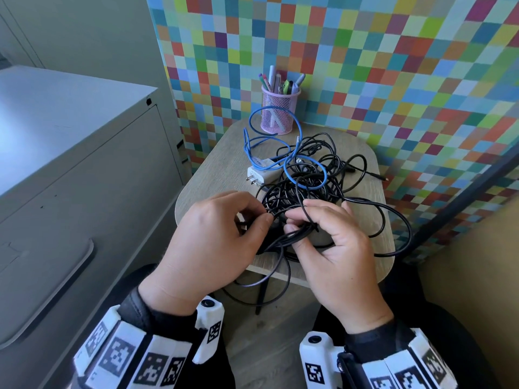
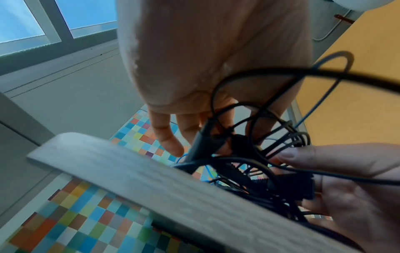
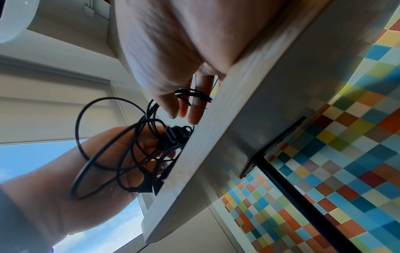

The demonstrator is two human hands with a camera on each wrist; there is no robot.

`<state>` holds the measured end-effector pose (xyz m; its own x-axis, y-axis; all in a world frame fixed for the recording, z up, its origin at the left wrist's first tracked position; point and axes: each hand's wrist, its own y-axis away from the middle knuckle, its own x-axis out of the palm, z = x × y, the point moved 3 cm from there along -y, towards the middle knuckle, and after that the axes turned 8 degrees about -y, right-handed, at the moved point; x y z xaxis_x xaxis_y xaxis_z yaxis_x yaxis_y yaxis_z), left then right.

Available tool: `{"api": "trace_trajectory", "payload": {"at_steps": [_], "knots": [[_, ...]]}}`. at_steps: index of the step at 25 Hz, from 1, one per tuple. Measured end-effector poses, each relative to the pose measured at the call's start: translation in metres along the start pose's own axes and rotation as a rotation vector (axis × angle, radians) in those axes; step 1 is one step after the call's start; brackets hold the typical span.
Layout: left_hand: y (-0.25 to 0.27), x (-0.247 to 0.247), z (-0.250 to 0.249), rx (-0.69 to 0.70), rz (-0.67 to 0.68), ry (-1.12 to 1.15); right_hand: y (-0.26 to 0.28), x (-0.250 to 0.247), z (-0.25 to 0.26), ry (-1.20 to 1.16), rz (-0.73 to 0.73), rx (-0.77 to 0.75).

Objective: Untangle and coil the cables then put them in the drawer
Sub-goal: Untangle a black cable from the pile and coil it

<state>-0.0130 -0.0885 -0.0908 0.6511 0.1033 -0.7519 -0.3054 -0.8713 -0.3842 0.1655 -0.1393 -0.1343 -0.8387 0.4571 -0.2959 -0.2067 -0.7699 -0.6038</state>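
Hands at near table (image 1: 202,175) edge: left hand (image 1: 216,242) pinches black cables (image 1: 309,192) between thumb and curled fingers; right hand (image 1: 334,256) curls around gathered bundle of same black strands. Black tangle spreads over tabletop, loops hanging off front edge. Beyond it, blue cable (image 1: 295,161) threads through tangle, over white charger (image 1: 259,174). Farthest back, pink mesh pen cup (image 1: 278,110) against checkered wall. Grey cabinet (image 1: 84,153) at left
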Motion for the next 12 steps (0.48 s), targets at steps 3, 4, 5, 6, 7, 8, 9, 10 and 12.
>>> {"api": "trace_trajectory", "payload": {"at_steps": [3, 4, 5, 6, 7, 8, 9, 10, 12], "knots": [[0.0009, 0.0022, 0.0023, -0.012, 0.07, -0.049, -0.0002, -0.0002, 0.001, 0.003, -0.002, -0.003], [0.0003, 0.002, 0.0027, -0.024, 0.085, -0.051, 0.0, -0.0002, 0.0009, 0.006, -0.004, -0.005], [0.0, 0.0012, 0.0033, -0.038, 0.109, -0.042, 0.0004, -0.0003, 0.0007, 0.007, -0.006, -0.007], [-0.0004, 0.0005, 0.0042, -0.049, 0.145, -0.024, 0.0006, -0.0003, 0.0005, 0.008, -0.008, -0.008], [-0.0005, -0.0003, 0.005, -0.049, 0.19, -0.007, 0.0009, -0.0003, 0.0002, 0.009, -0.008, -0.01], [-0.0001, -0.0011, 0.0051, -0.045, 0.233, 0.003, 0.0011, -0.0003, -0.0001, 0.009, -0.007, -0.011], [0.0003, -0.0019, 0.0055, -0.047, 0.259, 0.009, 0.0012, -0.0002, -0.0006, 0.008, -0.006, -0.011], [0.0006, -0.0032, 0.0052, -0.055, 0.254, 0.017, 0.0011, -0.0004, -0.0011, 0.007, -0.006, -0.01], [-0.0005, -0.0069, 0.0043, -0.065, 0.132, 0.054, 0.0006, -0.0007, -0.0014, -0.001, -0.008, -0.005]]}}
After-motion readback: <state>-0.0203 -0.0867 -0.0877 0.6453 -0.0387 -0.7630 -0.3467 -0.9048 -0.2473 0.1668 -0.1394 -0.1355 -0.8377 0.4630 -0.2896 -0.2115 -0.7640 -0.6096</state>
